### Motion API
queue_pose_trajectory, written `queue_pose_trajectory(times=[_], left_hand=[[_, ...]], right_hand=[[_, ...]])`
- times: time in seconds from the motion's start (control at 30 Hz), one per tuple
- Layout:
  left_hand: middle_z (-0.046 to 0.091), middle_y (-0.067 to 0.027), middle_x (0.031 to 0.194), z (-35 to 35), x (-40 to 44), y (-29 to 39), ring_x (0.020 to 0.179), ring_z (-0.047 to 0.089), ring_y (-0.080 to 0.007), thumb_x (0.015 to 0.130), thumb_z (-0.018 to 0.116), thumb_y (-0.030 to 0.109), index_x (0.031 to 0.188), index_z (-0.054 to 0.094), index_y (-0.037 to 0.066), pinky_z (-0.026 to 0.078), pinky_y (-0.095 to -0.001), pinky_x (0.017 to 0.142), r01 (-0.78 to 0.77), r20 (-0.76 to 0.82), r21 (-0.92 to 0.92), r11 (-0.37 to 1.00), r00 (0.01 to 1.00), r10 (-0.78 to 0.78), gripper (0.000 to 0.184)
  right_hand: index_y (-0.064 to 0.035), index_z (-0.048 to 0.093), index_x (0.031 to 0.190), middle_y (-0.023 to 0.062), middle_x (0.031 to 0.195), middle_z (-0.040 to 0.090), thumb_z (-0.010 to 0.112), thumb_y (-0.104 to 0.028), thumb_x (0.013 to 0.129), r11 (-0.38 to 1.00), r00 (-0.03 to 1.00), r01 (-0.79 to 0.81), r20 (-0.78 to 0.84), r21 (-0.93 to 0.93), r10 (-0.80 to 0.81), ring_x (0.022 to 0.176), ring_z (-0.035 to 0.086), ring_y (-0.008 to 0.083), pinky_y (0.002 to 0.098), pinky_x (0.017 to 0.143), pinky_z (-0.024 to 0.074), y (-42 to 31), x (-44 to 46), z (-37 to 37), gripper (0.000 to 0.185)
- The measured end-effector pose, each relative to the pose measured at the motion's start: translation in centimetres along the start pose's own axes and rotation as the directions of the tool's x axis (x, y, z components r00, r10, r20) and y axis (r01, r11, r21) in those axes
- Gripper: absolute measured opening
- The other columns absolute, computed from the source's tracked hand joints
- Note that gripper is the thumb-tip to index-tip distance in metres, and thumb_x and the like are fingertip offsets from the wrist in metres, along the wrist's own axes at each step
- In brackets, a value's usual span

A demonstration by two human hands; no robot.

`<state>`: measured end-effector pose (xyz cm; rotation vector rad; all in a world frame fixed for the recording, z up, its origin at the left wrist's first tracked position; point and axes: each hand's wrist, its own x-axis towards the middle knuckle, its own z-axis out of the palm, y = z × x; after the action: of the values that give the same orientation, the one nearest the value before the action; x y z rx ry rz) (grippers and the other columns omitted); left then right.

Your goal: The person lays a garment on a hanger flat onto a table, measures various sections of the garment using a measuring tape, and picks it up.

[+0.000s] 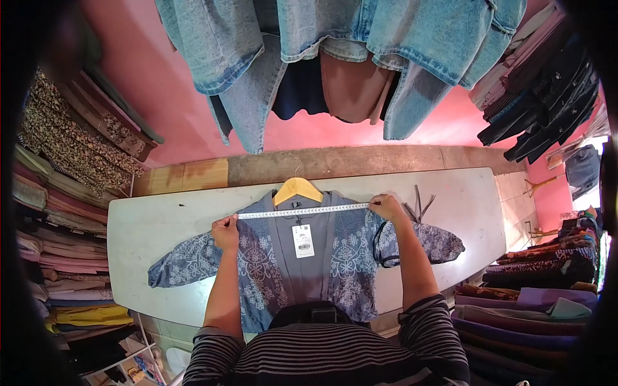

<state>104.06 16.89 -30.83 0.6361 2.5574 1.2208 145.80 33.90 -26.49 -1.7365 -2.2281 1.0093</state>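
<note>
A white measuring tape [302,210] is stretched straight across the shoulders of a grey-blue floral blouse [262,270]. My left hand [224,232] pinches the tape's left end at one shoulder. At the other shoulder, my right hand [385,207] pinches its right end. The blouse lies face up with both sleeves spread outward. A wooden hanger [297,191] sits inside its neckline, hook pointing away from me. On the chest rests a white price tag [302,241] with a barcode. Thin dark ties [419,204] lie beyond the right sleeve.
The blouse is on a pale table [470,199]. Denim garments [412,38] hang over its far side. Folded clothes [71,241] are stacked at the left, and folded fabrics [521,315] at the right. Dark clothes [547,96] hang at the upper right against a pink wall [296,135].
</note>
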Motion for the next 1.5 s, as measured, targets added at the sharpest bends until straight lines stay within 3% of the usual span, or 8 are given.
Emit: queue_pose_trajectory(times=[0.33,0.53,0.6,0.93,1.17,1.3,1.37,1.5], left_hand=[[0.064,-0.0051,0.074,0.1,0.6,-0.6,0.074,0.06,-0.0196,0.064,0.075,0.029,0.069,0.066,0.007,0.042,-0.0368,0.073,0.054,0.032,-0.046,0.997,0.998,-0.053,0.024],[0.06,-0.0065,0.065,-2.4,-1.6,4.0,0.065,0.056,-0.0202,0.064,0.074,0.027,0.069,0.067,0.005,0.044,-0.0322,0.065,-0.378,-0.112,-0.034,0.925,0.921,0.372,0.023],[0.057,-0.0065,0.066,-2.4,-2.7,4.8,0.063,0.054,-0.0208,0.065,0.073,0.024,0.07,0.067,0.006,0.043,-0.033,0.062,-0.416,0.062,-0.302,0.858,0.89,0.453,0.019],[0.058,-0.0083,0.076,-2.2,-12.0,3.0,0.082,0.054,-0.0237,0.069,0.069,0.022,0.074,0.067,0.008,0.04,-0.0341,0.074,-0.366,0.462,-0.354,0.861,0.732,0.501,0.015],[0.043,-0.0174,0.121,-9.4,-10.1,-3.7,0.109,0.043,-0.0341,0.077,0.059,0.023,0.115,0.05,0.005,0.031,-0.0447,0.092,-0.58,0.209,0.131,0.804,0.809,0.549,0.043],[0.028,-0.0178,0.136,-11.7,-10.4,-7.4,0.126,0.022,-0.0369,0.083,0.048,0.038,0.129,0.034,0.006,0.013,-0.054,0.1,-0.472,0.402,0.277,0.837,0.848,0.346,0.058],[0.028,-0.0179,0.135,-11.9,-11.0,-7.5,0.126,0.022,-0.0373,0.083,0.049,0.036,0.129,0.034,0.006,0.014,-0.0541,0.1,-0.483,0.387,0.271,0.833,0.847,0.366,0.057],[0.033,-0.0184,0.131,-12.1,-12.8,-5.7,0.122,0.027,-0.0381,0.082,0.052,0.027,0.125,0.038,0.003,0.02,-0.0509,0.099,-0.545,0.28,0.191,0.816,0.827,0.487,0.051]], right_hand=[[-0.0062,0.064,0.086,0.0117,0.082,0.062,0.062,-0.022,0.07,0.998,1.0,0.005,0.013,-0.067,-0.005,0.073,0.06,0.0237,0.0322,0.068,0.0468,-1.0,-0.5,-0.1,0.023],[-0.0071,0.054,0.106,0.0146,0.094,0.055,0.065,-0.022,0.072,0.951,0.936,0.304,-0.17,-0.051,-0.308,0.076,0.06,0.0268,0.0337,0.07,0.0471,-6.8,-3.0,-0.5,0.039],[-0.0058,0.051,0.108,0.0146,0.094,0.055,0.065,-0.025,0.073,0.942,0.949,0.315,-0.069,0.118,-0.309,0.078,0.059,0.0271,0.0341,0.071,0.0471,-9.6,-4.1,0.9,0.043],[-0.007,0.047,0.114,0.0156,0.099,0.055,0.065,-0.03,0.073,0.858,0.866,0.48,0.059,0.182,-0.497,0.079,0.059,0.0274,0.0347,0.069,0.0479,-12.9,-9.2,9.0,0.05],[-0.0061,0.057,0.102,0.0125,0.096,0.058,0.068,-0.027,0.07,0.976,0.961,0.189,-0.184,-0.112,-0.207,0.077,0.059,0.0271,0.0334,0.069,0.0473,-1.8,-16.3,2.4,0.04],[-0.0031,0.061,0.091,0.0155,0.087,0.06,0.067,-0.026,0.071,0.902,0.867,-0.278,-0.491,-0.331,0.087,0.081,0.057,0.0328,0.0385,0.072,0.0458,11.0,-24.4,-3.2,0.031],[-0.0018,0.06,0.085,0.0163,0.078,0.059,0.063,-0.026,0.075,0.81,0.685,-0.548,-0.668,-0.208,0.292,0.074,0.058,0.0313,0.0381,0.066,0.0461,11.9,-27.7,-6.0,0.026],[-0.0034,0.058,0.074,0.0034,0.063,0.051,0.047,-0.04,0.085,0.849,0.57,-0.337,-0.629,0.407,0.528,0.056,0.049,0.0148,0.0284,0.05,0.0389,14.9,-30.0,-5.8,0.039]])
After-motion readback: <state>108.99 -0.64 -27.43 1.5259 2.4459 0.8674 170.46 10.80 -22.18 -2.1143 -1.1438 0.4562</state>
